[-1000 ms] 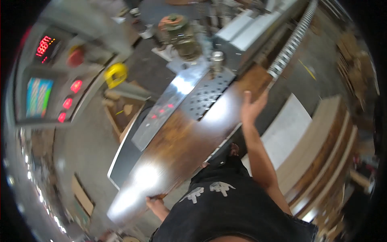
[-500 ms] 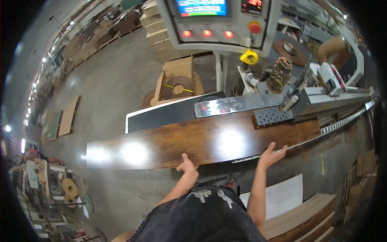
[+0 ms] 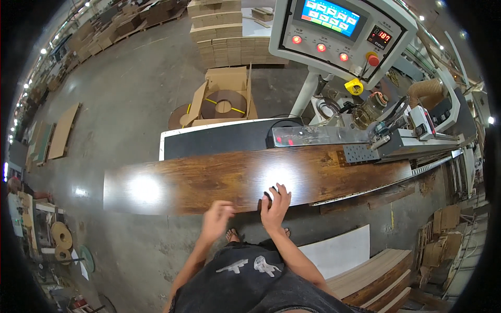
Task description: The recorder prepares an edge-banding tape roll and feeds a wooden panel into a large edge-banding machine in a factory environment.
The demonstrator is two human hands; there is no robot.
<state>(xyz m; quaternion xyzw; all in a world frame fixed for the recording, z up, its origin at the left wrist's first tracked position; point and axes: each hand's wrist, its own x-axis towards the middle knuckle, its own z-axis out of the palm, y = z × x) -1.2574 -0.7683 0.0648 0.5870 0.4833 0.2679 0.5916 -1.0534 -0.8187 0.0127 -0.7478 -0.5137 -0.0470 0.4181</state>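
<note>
A long, glossy dark-brown wood-grain board [image 3: 219, 182] lies across in front of me, its right part under the metal guide of a machine. My right hand [image 3: 275, 208] is over the board's near edge, fingers spread and tips at its top face; dark reflections or shadows show beside them. Whether it presses on the board I cannot tell. Just left of it, my left hand [image 3: 215, 220] is at the near edge, its fingers bent and blurred by motion. The perforated metal plate [image 3: 360, 153] sits at the board's right end, beside the machine head [image 3: 402, 141].
A control panel [image 3: 342, 39] with a screen, lit red buttons and a red knob stands above the machine. Behind the dark side table [image 3: 219, 142] is a carton [image 3: 229, 78] with brown edging rolls [image 3: 224, 104]. Stacked boards [image 3: 376, 276] lie at my lower right, by a white sheet [image 3: 334, 253].
My right hand has moved left from the board's right side toward its middle. My left hand has shifted slightly left. The view has turned, so the panel appears farther right.
</note>
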